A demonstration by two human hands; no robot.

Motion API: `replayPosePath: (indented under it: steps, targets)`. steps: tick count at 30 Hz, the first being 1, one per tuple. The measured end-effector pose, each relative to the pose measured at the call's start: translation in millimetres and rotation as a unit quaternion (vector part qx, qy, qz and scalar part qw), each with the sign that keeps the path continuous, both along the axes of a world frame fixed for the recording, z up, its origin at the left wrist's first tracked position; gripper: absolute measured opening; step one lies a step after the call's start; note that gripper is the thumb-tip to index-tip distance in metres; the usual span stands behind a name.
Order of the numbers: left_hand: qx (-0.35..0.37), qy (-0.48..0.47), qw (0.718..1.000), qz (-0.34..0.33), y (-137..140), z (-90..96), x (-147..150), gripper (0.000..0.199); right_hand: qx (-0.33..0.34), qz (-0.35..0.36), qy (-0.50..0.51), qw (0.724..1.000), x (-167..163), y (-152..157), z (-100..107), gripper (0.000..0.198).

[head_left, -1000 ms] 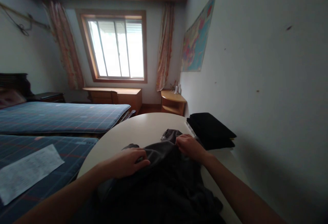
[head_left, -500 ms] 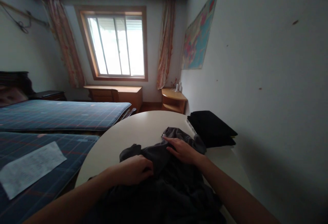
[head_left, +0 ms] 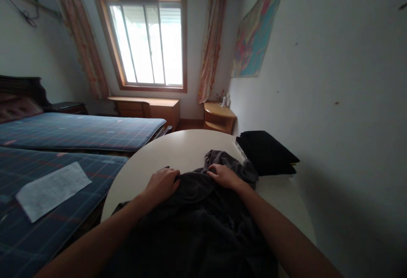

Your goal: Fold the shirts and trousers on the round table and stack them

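Observation:
A dark grey garment (head_left: pixel 195 191) lies crumpled over the near part of the round white table (head_left: pixel 187 146) and runs down to the bottom of the view. Its exact kind does not show. On its upper left edge, my left hand (head_left: pixel 163 184) has its fingers curled over the fabric. My right hand (head_left: pixel 225 177) pinches the cloth farther right, beside a bunched part that reaches toward the middle of the table. The fingertips of both hands are partly hidden in the folds.
A stack of black folded cloth (head_left: pixel 267 153) lies at the table's right side, near the white wall (head_left: pixel 349 151). Left of the table stand beds with blue plaid mattresses (head_left: pixel 95 132), one bearing a paper sheet (head_left: pixel 54 191). A wooden desk (head_left: pixel 165 108) is under the window.
My left hand has moved up to the garment's upper edge and closed on it. The right hand's outstretched fingers have curled into the cloth. The view has tilted down slightly.

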State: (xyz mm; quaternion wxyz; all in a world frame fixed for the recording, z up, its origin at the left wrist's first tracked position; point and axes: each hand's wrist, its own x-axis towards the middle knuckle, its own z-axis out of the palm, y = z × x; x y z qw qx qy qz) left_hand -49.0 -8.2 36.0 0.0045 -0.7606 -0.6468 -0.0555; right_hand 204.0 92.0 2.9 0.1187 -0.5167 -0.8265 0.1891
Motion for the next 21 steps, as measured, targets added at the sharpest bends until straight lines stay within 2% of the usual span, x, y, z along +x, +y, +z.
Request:
replayPosePath:
  steps: [6,8,11,13,15,18,21]
  targets:
    - [0.086,-0.024,0.995,-0.053,2,15.7,-10,0.022,-0.024,-0.034,-0.008,0.999,-6,8,9,0.021]
    - [0.071,-0.035,0.992,-0.098,3,20.9,-13,0.023,-0.031,-0.034,0.009,0.999,-9,9,12,0.023]
    - [0.019,-0.058,0.978,-0.199,2,24.5,-15,0.024,-0.072,-0.051,0.041,0.995,-13,11,12,0.041]
    - [-0.003,-0.063,0.970,-0.235,-1,23.8,-14,0.024,-0.106,-0.058,0.049,0.991,-14,13,12,0.035]
    - [-0.010,-0.061,0.970,-0.236,-3,21.7,-14,0.025,-0.134,-0.057,0.052,0.988,-13,15,13,0.021]
    - [0.001,-0.059,0.974,-0.219,-1,19.2,-19,0.026,-0.155,-0.056,0.088,0.982,-8,17,19,0.029]
    - [0.055,-0.029,0.980,-0.188,8,22.9,-32,0.026,-0.141,-0.051,0.159,0.976,-3,19,31,0.032]
